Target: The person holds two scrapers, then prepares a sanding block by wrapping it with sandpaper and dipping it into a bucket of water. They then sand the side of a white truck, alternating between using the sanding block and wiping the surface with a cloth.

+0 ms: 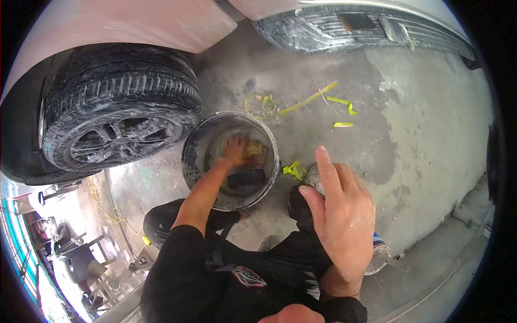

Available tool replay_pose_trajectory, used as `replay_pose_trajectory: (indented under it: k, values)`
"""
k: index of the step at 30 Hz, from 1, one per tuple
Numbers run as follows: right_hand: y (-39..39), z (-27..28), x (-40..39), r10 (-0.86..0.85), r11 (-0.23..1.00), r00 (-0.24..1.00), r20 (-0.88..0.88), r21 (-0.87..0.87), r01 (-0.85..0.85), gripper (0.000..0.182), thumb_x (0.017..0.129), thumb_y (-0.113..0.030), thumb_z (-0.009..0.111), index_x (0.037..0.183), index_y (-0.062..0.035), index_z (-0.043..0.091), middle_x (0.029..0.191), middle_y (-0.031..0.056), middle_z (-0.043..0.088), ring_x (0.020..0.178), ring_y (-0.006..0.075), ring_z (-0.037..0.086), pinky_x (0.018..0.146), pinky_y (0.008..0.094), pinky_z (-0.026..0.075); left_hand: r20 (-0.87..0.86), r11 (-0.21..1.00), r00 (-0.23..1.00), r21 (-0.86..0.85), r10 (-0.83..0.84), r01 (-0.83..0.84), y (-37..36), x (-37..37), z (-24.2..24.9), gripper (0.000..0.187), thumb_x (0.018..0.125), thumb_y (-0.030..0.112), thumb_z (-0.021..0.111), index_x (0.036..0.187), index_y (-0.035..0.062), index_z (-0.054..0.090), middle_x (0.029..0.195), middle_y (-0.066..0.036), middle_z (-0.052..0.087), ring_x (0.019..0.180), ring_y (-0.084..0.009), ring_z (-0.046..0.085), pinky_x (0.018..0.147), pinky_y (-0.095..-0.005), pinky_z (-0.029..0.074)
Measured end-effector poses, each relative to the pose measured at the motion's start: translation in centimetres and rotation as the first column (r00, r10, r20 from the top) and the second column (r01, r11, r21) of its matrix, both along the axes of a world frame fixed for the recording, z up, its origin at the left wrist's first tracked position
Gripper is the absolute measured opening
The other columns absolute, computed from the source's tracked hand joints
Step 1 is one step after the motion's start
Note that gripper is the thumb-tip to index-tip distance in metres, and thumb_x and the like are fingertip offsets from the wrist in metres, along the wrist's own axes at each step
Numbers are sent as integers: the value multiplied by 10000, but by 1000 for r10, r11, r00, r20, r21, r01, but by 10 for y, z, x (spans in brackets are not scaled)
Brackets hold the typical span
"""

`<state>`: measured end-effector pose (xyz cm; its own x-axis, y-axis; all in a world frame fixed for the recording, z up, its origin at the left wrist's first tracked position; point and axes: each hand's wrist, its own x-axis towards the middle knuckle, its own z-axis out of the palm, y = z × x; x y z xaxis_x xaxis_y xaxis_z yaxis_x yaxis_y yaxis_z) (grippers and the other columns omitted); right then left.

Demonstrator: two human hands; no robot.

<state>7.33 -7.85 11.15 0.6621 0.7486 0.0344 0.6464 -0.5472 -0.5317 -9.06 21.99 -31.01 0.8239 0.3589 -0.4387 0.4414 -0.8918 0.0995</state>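
A wide dark bucket stands on the floor in front of me, with murky liquid inside. My left hand reaches down into it, fingers stretched out beside a flat yellow-brown piece that looks like a sheet of sandpaper. Lower in the bucket lies a dark rectangular block. Close to the camera, to the right of the bucket, I hold up my right hand, wet and without anything in it; its index finger points forward and the thumb stands apart.
A dusty car wheel is left of the bucket under pinkish bodywork. A bumper or step lies at the top. Yellow-green tape strips litter the concrete floor. A tin stands beside my right forearm.
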Motion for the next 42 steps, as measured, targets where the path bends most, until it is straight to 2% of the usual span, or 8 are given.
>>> replay_pose_trajectory:
  k: [11, 14, 17, 23, 32, 35, 38, 42]
  values:
    - [-5, -3, 1, -21, 998, 1000, -1, -56, 21, 734, 787, -156, 836, 1456, -62, 549, 998, 116, 639, 840, 335, 648, 751, 454, 531, 105, 975, 983, -176, 153, -133, 22, -8, 25, 848, 752, 338, 871, 1482, 107, 508, 1418, -209, 519, 1343, -435, 514, 1155, -619, 374]
    - [-6, -2, 1, -17, 999, 1000, -3, -44, 17, 733, 786, -157, 838, 1454, -65, 551, 1002, 116, 641, 848, 334, 652, 755, 454, 532, 150, 965, 969, -206, 197, -164, 17, -4, 77, 753, 800, 382, 851, 1436, 98, 563, 1466, -208, 509, 1408, -432, 467, 1174, -610, 357]
    - [-6, -1, 1, -5, 999, 1000, -15, -44, 4, 729, 785, -155, 838, 1451, -65, 553, 1006, 116, 641, 858, 334, 654, 760, 455, 532, -20, 949, 973, -230, -228, 218, 7, -19, 99, 711, 877, 429, 807, 1470, 121, 565, 1511, -215, 499, 1408, -446, 472, 1180, -536, 388]
    - [-2, -1, 0, -13, 998, 1000, -28, -57, 12, 683, 810, -139, 815, 1441, -54, 569, 1011, 136, 648, 872, 355, 647, 764, 456, 524, 103, 897, 973, -418, 208, -147, 31, -11, 27, 900, 818, 596, 806, 1522, 119, 511, 1606, -211, 424, 1512, -436, 352, 1236, -552, 318]
    - [-1, -6, 3, -1, 993, 998, -57, -119, -6, 706, 800, -140, 812, 1451, -28, 563, 1077, 149, 666, 902, 369, 646, 820, 469, 526, -225, 977, 974, -203, 22, -69, 17, 43, 15, 1070, 819, 626, 787, 1583, 15, 354, 1616, -280, 377, 1492, -471, 369, 1209, -547, 355]
    - [2, -5, 4, -14, 994, 998, -68, -105, 7, 654, 843, -158, 795, 1453, -49, 584, 1063, 168, 683, 897, 370, 645, 790, 455, 519, -19, 879, 950, -373, 313, -297, 34, 27, -53, 1179, 801, 774, 709, 1597, -12, 334, 1596, -304, 410, 1480, -462, 397, 1206, -551, 351]
    - [2, -5, 5, -12, 992, 997, -73, -128, 2, 701, 814, -148, 808, 1467, -54, 568, 1091, 162, 676, 924, 376, 651, 846, 486, 530, -67, 857, 912, -319, 405, -405, 32, 29, -51, 1186, 755, 883, 649, 1511, -19, 497, 1520, -298, 516, 1433, -457, 466, 1207, -522, 350]
    - [0, -4, 3, -11, 981, 994, -111, -192, -11, 775, 765, -130, 828, 1483, -66, 545, 1151, 140, 665, 988, 387, 673, 950, 552, 550, -387, 913, 907, -285, 167, -290, 33, 48, -12, 1115, 693, 885, 704, 1349, -17, 667, 1419, -270, 619, 1347, -436, 564, 1158, -490, 416]
